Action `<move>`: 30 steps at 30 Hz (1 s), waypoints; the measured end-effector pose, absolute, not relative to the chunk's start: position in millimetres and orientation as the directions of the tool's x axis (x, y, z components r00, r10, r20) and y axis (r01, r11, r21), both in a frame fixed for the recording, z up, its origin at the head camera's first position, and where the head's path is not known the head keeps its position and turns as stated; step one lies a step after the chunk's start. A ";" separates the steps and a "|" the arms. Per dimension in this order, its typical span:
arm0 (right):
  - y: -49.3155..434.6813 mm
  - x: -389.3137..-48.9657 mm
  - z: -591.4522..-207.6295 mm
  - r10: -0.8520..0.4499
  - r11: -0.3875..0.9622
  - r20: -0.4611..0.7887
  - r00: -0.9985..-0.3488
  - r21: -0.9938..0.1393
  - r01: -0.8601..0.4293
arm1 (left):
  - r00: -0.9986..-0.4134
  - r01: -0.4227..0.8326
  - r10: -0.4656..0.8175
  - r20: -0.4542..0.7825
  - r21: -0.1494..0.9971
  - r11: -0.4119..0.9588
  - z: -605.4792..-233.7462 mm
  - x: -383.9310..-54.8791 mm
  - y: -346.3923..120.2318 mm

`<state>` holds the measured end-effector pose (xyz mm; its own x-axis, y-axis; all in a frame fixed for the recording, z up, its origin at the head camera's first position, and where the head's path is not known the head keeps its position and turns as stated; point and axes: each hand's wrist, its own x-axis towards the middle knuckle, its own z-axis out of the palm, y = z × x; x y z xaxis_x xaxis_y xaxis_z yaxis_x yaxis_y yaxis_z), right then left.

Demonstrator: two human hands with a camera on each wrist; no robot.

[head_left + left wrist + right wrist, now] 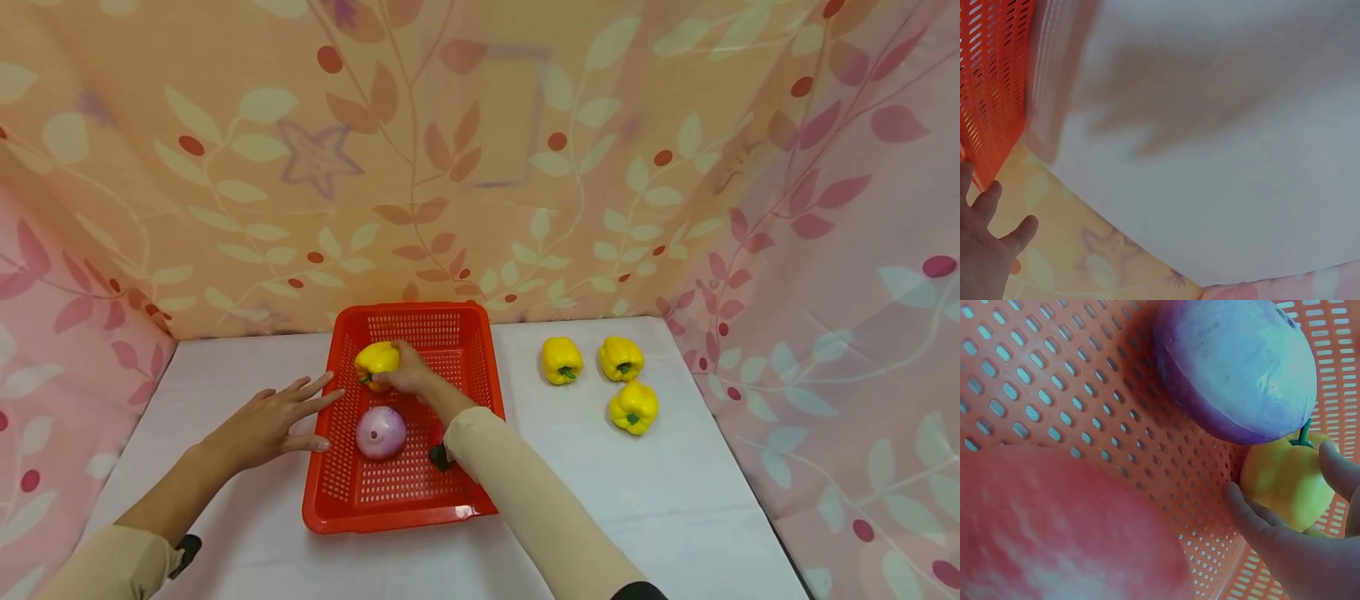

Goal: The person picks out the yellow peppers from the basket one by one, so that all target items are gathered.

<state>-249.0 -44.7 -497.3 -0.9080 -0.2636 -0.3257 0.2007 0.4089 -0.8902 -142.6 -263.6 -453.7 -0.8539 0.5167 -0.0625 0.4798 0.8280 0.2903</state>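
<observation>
Inside the red plastic basket (480,350), my right hand (408,371) grips a yellow bell pepper (377,358) with thumb and fingers curled round its sides. In the right wrist view, that pepper (1285,481) has its green stem toward a purple onion (1241,369). The onion (381,433) sits in the basket, nearer the front than the pepper. A rounded red thing (1066,531) fills the lower left of the right wrist view; my right arm mostly hides it in the head view. My left hand (273,425) is at the basket's left rim, fingers spread and holding nothing.
Right of the basket, three more yellow bell peppers stand on the white table (570,467): one at the left (562,360), one at the back right (621,358), one nearer the front (633,407). A patterned cloth (450,167) hangs behind and along both sides.
</observation>
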 end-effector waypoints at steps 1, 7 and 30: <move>-44.5 -249.1 -497.2 -0.264 0.412 -0.326 -0.908 -0.889 0.200 | -0.854 0.480 0.517 -0.061 0.291 0.827 -453.3 -142.7 -263.5; -40.7 -249.3 -495.0 -0.282 0.446 -0.333 -0.900 -0.876 0.184 | -0.852 0.485 0.521 -0.048 0.302 0.821 -451.2 -142.5 -262.2; 30.0 -249.5 -414.2 -0.587 0.501 -0.235 -0.775 -0.857 -0.120 | -0.852 0.488 0.522 -0.048 0.288 0.824 -450.4 -141.4 -261.5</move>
<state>-249.5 30.0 -414.2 -0.7745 -0.5873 -0.2349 -0.1199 0.5010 -0.8571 -141.4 -261.5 -450.4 -0.8517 0.5218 -0.0479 0.4884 0.8236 0.2885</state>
